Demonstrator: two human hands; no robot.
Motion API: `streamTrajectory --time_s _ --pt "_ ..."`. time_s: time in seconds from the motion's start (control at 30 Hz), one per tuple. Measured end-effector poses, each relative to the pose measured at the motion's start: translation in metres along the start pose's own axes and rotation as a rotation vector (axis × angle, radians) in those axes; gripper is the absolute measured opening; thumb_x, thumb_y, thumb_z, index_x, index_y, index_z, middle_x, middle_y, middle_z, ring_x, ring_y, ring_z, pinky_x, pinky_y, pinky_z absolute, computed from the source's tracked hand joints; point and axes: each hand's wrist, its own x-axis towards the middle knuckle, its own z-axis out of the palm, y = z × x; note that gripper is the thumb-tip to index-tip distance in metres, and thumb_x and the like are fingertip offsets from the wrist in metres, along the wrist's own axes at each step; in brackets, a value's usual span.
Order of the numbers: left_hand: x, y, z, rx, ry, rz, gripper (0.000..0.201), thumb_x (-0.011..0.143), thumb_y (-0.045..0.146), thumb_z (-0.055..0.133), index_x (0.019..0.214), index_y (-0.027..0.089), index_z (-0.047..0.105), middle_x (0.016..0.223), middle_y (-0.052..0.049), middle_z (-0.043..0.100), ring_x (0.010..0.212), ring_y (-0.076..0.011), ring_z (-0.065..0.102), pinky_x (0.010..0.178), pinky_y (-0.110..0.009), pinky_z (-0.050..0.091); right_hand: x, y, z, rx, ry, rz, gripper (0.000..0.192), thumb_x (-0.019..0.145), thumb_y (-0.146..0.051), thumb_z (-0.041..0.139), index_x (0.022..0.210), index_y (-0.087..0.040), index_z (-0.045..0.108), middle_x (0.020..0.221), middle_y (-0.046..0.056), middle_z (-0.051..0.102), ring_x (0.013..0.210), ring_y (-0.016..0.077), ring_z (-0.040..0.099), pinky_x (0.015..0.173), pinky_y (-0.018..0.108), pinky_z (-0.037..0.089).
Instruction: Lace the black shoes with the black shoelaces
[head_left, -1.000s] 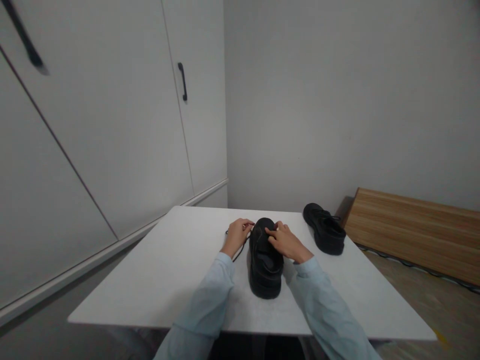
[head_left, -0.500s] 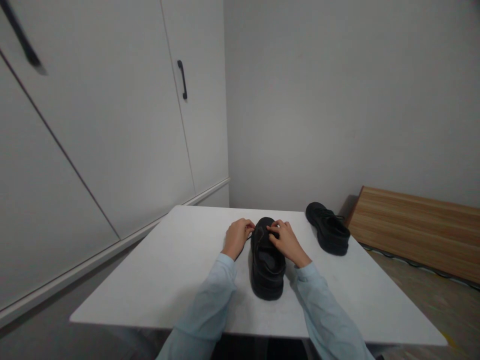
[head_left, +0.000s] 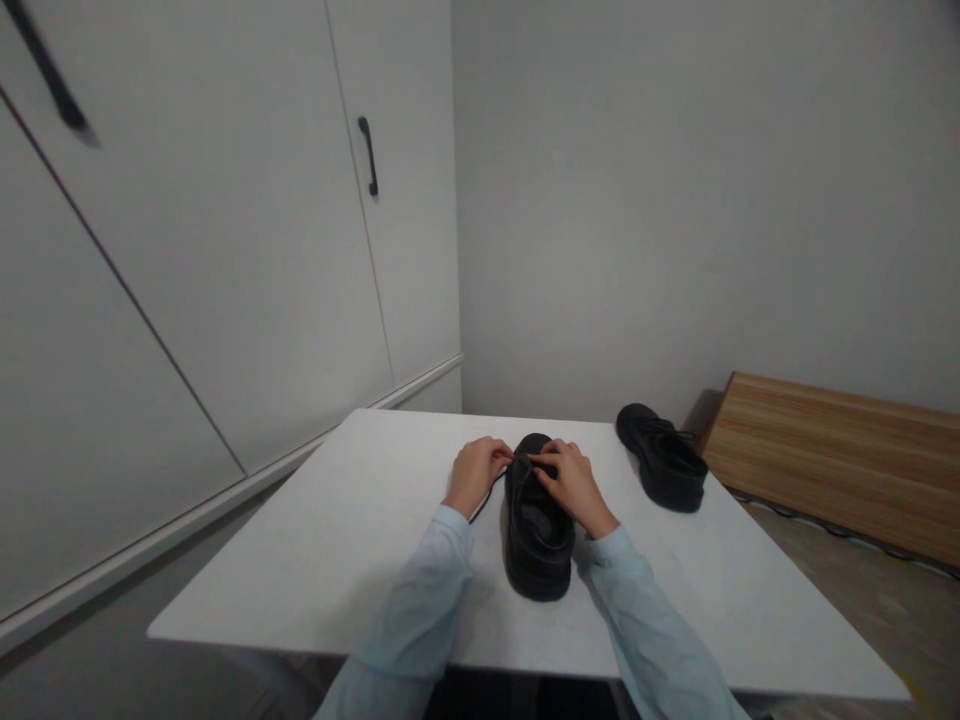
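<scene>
- Two hands work at one black shoe, which stands mid-table with its heel toward the person.
- Left hand is closed on a black lace that trails down beside the shoe; a second ago the lace lay farther left.
- Right hand rests on the shoe's top with its fingers pinched together at the lacing; they now sit closer to the left hand.
- Second black shoe stands well apart on the white table.
- No readable writing shows on either shoe.
</scene>
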Motion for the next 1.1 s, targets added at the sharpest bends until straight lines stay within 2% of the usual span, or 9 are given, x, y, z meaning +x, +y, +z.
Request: streamTrajectory --time_s 0.33,0.47,0.6,0.73,0.87,1.1 --pt "0.001 -0.002 0.007 -0.067 0.026 0.023 0.009 0.075 0.022 0.064 0.08 0.022 0.072 0.084 -0.001 0.071 0.078 -0.0138 0.064 0.074 -0.022 0.045 0.0 -0.002 0.0 -0.002 0.011 -0.001 0.023 0.083 -0.026 0.056 0.101 -0.027 0.07 0.104 0.006 0.062 0.097 0.0241 0.049 0.081 0.038 0.037" --pt "0.0 0.0 0.007 -0.157 0.032 0.029 0.008 0.075 0.021 0.065 0.08 0.021 0.071 0.076 0.0 0.071 0.073 -0.0127 0.064 0.071 -0.021 0.045 0.0 -0.005 -0.001 -0.006 0.009 0.014 0.022 0.083 -0.025 0.056 0.1 -0.027 0.07 0.1 0.006 0.063 0.097 0.024 0.05 0.079 0.038 0.037" --pt "0.0 0.003 0.009 -0.229 0.08 -0.002 0.005 0.075 0.023 0.066 0.077 0.02 0.069 0.069 0.001 0.07 0.07 -0.0122 0.064 0.068 -0.021 0.045 0.0 -0.009 -0.003 -0.035 0.007 0.026 0.023 0.083 -0.025 0.056 0.102 -0.028 0.07 0.1 0.006 0.064 0.097 0.025 0.051 0.076 0.037 0.036" --pt "0.0 0.003 0.013 -0.233 0.099 -0.045 0.007 0.074 0.024 0.066 0.075 0.018 0.07 0.075 -0.001 0.071 0.073 -0.0135 0.064 0.07 -0.022 0.045 0.002 -0.013 -0.006 -0.074 0.008 0.019 0.021 0.083 -0.025 0.056 0.099 -0.026 0.071 0.098 0.008 0.065 0.097 0.0255 0.053 0.076 0.036 0.036" --pt "0.001 0.004 0.017 -0.311 0.077 -0.11 0.007 0.074 0.021 0.065 0.074 0.017 0.07 0.074 -0.002 0.071 0.074 -0.0144 0.065 0.07 -0.023 0.046 0.004 -0.017 -0.008 -0.115 0.016 0.026 0.018 0.083 -0.025 0.058 0.096 -0.024 0.071 0.098 0.006 0.066 0.096 0.0244 0.055 0.075 0.034 0.036" --pt "0.003 0.003 0.022 -0.472 0.085 -0.131 0.002 0.071 0.015 0.065 0.071 0.015 0.066 0.068 -0.002 0.07 0.067 -0.0136 0.065 0.065 -0.022 0.046 0.009 -0.017 -0.008 -0.114 0.027 0.038 0.012 0.082 -0.025 0.061 0.088 -0.024 0.071 0.096 0.004 0.068 0.094 0.0219 0.056 0.073 0.03 0.035"
